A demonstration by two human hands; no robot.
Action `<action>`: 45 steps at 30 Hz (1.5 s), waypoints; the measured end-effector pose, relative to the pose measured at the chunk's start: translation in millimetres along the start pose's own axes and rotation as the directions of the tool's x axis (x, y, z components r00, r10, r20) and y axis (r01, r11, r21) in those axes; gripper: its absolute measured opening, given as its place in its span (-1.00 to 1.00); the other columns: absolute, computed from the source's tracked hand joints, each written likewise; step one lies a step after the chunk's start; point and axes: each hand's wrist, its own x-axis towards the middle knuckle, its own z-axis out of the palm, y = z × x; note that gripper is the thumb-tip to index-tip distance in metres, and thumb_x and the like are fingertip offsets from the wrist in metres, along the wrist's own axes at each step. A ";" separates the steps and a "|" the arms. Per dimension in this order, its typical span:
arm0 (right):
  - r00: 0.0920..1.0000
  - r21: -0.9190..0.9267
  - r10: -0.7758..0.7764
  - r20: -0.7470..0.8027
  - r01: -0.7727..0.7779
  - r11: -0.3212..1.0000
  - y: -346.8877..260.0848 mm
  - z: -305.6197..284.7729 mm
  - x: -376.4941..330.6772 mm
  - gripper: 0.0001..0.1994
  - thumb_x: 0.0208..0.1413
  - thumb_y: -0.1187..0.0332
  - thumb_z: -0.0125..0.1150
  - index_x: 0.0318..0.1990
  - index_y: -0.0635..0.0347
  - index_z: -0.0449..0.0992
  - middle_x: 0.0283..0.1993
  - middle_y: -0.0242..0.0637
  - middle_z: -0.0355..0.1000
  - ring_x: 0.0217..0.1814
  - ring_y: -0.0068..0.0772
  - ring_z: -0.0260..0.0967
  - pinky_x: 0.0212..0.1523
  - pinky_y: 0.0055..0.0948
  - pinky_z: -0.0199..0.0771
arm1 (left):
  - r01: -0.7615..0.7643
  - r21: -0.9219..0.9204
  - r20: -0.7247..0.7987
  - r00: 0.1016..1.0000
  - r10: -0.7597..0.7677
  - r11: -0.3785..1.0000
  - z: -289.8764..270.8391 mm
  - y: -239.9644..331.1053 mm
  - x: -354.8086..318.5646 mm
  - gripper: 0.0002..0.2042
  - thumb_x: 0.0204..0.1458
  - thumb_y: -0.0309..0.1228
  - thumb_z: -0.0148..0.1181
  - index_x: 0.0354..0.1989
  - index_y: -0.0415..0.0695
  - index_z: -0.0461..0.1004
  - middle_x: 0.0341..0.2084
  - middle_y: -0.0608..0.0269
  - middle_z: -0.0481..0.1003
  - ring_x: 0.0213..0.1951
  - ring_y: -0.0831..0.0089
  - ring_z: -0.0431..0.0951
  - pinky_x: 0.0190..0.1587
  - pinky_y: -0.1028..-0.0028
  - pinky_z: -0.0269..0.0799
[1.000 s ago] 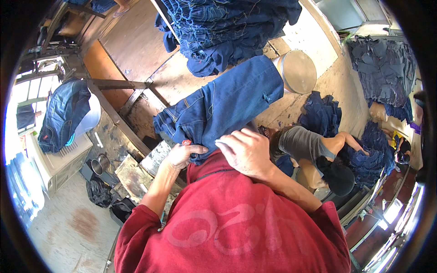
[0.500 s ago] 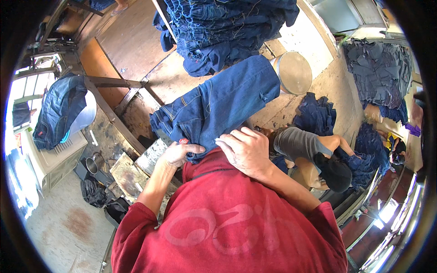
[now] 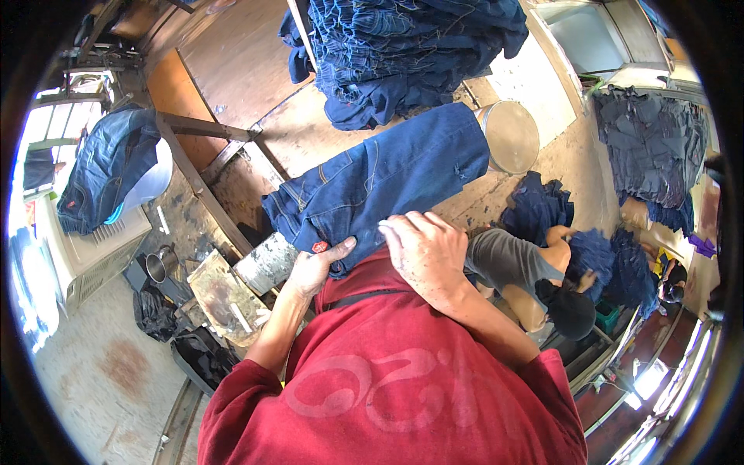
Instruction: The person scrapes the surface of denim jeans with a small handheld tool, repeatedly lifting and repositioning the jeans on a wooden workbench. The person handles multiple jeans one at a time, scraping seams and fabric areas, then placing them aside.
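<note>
A folded pair of dark blue jeans (image 3: 387,167) lies slantwise in front of me, with orange stitching, a frayed spot near its far end and a small red tag at the near left. My left hand (image 3: 316,267) grips its near left corner, thumb on top beside the tag and fingers hidden underneath. My right hand (image 3: 428,252) is bent over the near edge, fingers closed together and fingertips at the denim. What those fingertips hold, if anything, is hidden. A pale, stained cylinder (image 3: 265,263) shows beside the jeans, partly covered by them.
A tall stack of denim (image 3: 411,62) stands beyond the jeans, beside a round metal drum (image 3: 511,138). At right, a co-worker in a grey shirt (image 3: 508,256) crouches near denim heaps. Left are a wooden frame (image 3: 198,170), a metal mug (image 3: 161,263) and jeans (image 3: 108,170) over a pale box.
My right hand's fingertips have shifted from the jeans' near edge slightly up onto the denim. My left hand keeps its hold. The co-worker has lifted a piece of denim. The whole view has shifted slightly.
</note>
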 end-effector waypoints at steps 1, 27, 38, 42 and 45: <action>0.999 -0.100 0.021 -0.040 -0.025 0.995 0.4 -0.7 -1.3 -0.91 0.21 0.26 0.46 -0.26 0.00 0.72 -0.36 -0.42 0.61 -0.36 -0.28 0.59 -0.33 -0.28 0.61 | 0.032 -0.009 -0.031 0.999 -0.032 0.999 -0.6 0.0 0.1 -0.35 0.17 -0.67 0.40 0.46 -0.22 0.38 0.28 0.09 0.58 0.23 0.25 0.62 0.37 0.22 0.53; 0.892 0.075 -0.449 0.048 0.445 0.892 42.4 -5.5 29.2 -0.90 0.20 0.19 0.39 -0.17 -0.18 0.71 -0.27 -0.55 0.46 -0.16 -0.38 0.41 -0.15 -0.29 0.41 | 0.123 -0.328 -0.077 0.985 -0.156 0.937 -4.1 -9.1 6.7 -0.51 0.32 -0.53 0.32 0.41 -0.24 0.42 0.24 0.04 0.61 0.18 0.19 0.68 0.32 0.17 0.62; 0.851 0.062 -0.521 0.070 0.517 0.854 42.2 -7.3 33.9 -0.90 0.19 0.17 0.36 -0.20 -0.17 0.70 -0.30 -0.54 0.42 -0.16 -0.38 0.40 -0.17 -0.29 0.37 | 0.103 -0.337 -0.055 0.990 -0.129 0.936 -2.9 -9.7 5.0 -0.54 0.30 -0.56 0.33 0.37 -0.26 0.47 0.20 0.06 0.63 0.15 0.23 0.69 0.32 0.22 0.61; 0.848 0.073 -0.526 0.063 0.522 0.850 39.9 -9.2 35.2 -0.87 0.23 0.18 0.28 -0.17 -0.14 0.69 -0.26 -0.49 0.41 -0.12 -0.34 0.39 -0.16 -0.24 0.36 | 0.040 -0.326 -0.070 0.995 -0.066 0.944 4.7 -7.5 2.1 -0.52 0.31 -0.58 0.30 0.39 -0.23 0.43 0.20 0.05 0.63 0.14 0.20 0.70 0.28 0.18 0.66; 0.794 0.070 -0.598 0.109 0.594 0.802 39.6 -8.1 38.2 -0.87 0.25 0.20 0.26 -0.17 -0.13 0.69 -0.26 -0.48 0.41 -0.11 -0.32 0.39 -0.14 -0.24 0.36 | 0.075 -0.334 -0.093 0.989 -0.112 0.940 8.4 -6.1 -1.2 -0.52 0.31 -0.58 0.30 0.40 -0.22 0.43 0.20 0.05 0.62 0.15 0.20 0.70 0.27 0.18 0.67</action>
